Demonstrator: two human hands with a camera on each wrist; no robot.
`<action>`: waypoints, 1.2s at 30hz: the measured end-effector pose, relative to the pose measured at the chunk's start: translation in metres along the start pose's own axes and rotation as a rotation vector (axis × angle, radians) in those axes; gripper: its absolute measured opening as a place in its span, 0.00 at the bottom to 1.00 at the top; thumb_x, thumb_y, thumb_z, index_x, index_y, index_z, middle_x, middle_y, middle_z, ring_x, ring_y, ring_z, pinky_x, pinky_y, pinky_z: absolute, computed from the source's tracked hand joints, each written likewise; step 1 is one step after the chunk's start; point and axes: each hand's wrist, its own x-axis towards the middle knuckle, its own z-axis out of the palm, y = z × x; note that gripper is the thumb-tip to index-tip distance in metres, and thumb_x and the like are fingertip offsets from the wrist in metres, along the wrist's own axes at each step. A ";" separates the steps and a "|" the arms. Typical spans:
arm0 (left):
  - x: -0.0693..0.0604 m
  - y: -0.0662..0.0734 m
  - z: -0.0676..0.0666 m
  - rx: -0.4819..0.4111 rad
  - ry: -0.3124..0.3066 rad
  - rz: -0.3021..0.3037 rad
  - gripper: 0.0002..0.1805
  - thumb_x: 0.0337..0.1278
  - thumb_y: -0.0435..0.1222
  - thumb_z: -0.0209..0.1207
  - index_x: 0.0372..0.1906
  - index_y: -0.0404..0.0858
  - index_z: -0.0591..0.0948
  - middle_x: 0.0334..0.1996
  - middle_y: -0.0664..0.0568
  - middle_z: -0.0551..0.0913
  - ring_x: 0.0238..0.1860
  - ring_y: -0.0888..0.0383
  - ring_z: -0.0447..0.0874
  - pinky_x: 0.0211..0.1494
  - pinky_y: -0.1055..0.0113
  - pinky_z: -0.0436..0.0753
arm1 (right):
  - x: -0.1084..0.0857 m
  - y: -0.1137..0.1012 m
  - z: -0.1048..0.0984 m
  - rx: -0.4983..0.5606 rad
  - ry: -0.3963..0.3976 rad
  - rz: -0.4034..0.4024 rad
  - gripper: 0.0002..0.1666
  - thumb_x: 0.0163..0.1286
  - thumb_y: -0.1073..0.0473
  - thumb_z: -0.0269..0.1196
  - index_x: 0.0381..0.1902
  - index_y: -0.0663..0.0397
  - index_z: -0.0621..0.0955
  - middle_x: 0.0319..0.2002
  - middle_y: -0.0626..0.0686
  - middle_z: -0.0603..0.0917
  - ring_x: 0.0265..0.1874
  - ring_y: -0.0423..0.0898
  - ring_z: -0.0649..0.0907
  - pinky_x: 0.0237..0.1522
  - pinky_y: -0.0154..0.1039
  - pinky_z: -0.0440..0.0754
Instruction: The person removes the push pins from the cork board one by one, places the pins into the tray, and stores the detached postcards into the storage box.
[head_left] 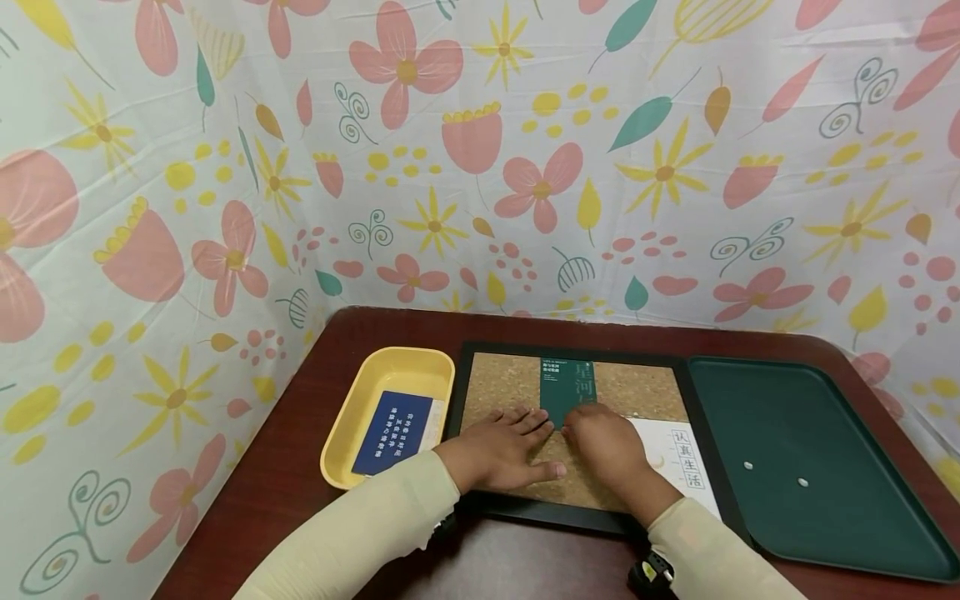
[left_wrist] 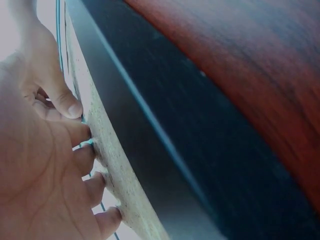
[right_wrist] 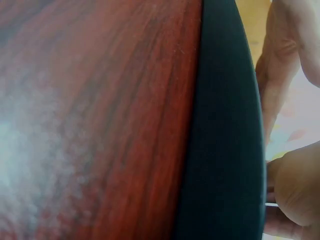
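Observation:
A green printed card [head_left: 566, 387] lies upright on a cork board [head_left: 498, 379] with a black frame. My left hand [head_left: 502, 450] is spread flat on the board, its fingertips at the card's lower left. At the card's lower right, my right hand [head_left: 611, 446] has curled fingers and touches the board; its fingertips are hidden. In the left wrist view, the right thumb [left_wrist: 70, 106] points down at the board's surface. Whether anything small is under it cannot be seen. A white card [head_left: 678, 462] with black characters lies at the board's lower right, partly behind my right wrist.
Left of the board, a yellow tray [head_left: 352, 417] holds a dark blue card [head_left: 393, 433] with white writing. On the right, a dark green tray [head_left: 795, 408] bears two small white pieces [head_left: 747, 466]. A floral cloth [head_left: 540, 192] hangs behind the brown table [head_left: 285, 467].

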 end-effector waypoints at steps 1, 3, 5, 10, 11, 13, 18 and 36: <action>0.000 0.000 0.000 0.000 0.000 -0.001 0.52 0.61 0.77 0.19 0.84 0.54 0.49 0.83 0.60 0.44 0.82 0.54 0.38 0.80 0.49 0.46 | 0.000 -0.001 0.000 -0.023 -0.002 -0.009 0.04 0.67 0.61 0.71 0.32 0.52 0.85 0.35 0.50 0.85 0.38 0.51 0.85 0.35 0.49 0.85; 0.000 0.000 0.000 0.000 0.000 -0.004 0.52 0.61 0.77 0.19 0.84 0.54 0.49 0.83 0.60 0.44 0.82 0.54 0.38 0.80 0.49 0.46 | 0.001 -0.003 0.000 -0.056 -0.004 -0.027 0.05 0.67 0.61 0.71 0.32 0.53 0.84 0.34 0.50 0.85 0.38 0.52 0.85 0.34 0.50 0.85; 0.000 0.000 0.000 0.000 -0.001 -0.007 0.52 0.61 0.78 0.20 0.84 0.54 0.50 0.83 0.60 0.44 0.82 0.54 0.39 0.80 0.49 0.46 | 0.001 -0.004 0.001 -0.080 -0.005 -0.043 0.05 0.67 0.61 0.70 0.32 0.55 0.84 0.34 0.51 0.85 0.37 0.53 0.86 0.33 0.50 0.85; 0.000 0.000 0.001 -0.003 -0.003 -0.012 0.52 0.61 0.78 0.20 0.83 0.54 0.50 0.83 0.61 0.44 0.82 0.54 0.38 0.80 0.49 0.47 | 0.001 -0.005 0.001 -0.105 -0.009 -0.056 0.05 0.66 0.63 0.71 0.32 0.57 0.83 0.34 0.53 0.85 0.37 0.53 0.85 0.31 0.51 0.85; 0.000 0.000 0.001 -0.004 -0.004 -0.012 0.52 0.61 0.78 0.20 0.83 0.54 0.50 0.83 0.61 0.44 0.82 0.54 0.38 0.80 0.49 0.47 | 0.001 -0.006 0.001 -0.108 -0.011 -0.057 0.05 0.66 0.63 0.71 0.32 0.57 0.83 0.34 0.53 0.85 0.37 0.53 0.85 0.31 0.51 0.85; 0.000 0.000 0.001 -0.003 -0.006 -0.012 0.52 0.61 0.78 0.20 0.83 0.54 0.50 0.83 0.61 0.44 0.82 0.54 0.38 0.80 0.49 0.47 | 0.001 -0.006 0.001 -0.113 -0.015 -0.058 0.05 0.64 0.64 0.71 0.32 0.57 0.83 0.34 0.54 0.85 0.37 0.53 0.85 0.30 0.51 0.85; 0.000 0.000 0.001 -0.004 -0.012 -0.013 0.52 0.60 0.78 0.20 0.83 0.55 0.50 0.83 0.61 0.44 0.82 0.55 0.38 0.80 0.50 0.46 | 0.001 -0.007 0.001 -0.115 -0.024 -0.050 0.05 0.64 0.65 0.71 0.32 0.57 0.83 0.34 0.54 0.85 0.36 0.54 0.85 0.30 0.50 0.85; 0.001 -0.001 0.000 -0.001 -0.012 -0.004 0.52 0.61 0.77 0.20 0.84 0.54 0.49 0.83 0.60 0.43 0.82 0.54 0.37 0.80 0.49 0.47 | 0.005 -0.007 -0.005 -0.044 -0.082 0.034 0.07 0.70 0.58 0.69 0.33 0.55 0.86 0.36 0.52 0.85 0.38 0.54 0.86 0.37 0.51 0.86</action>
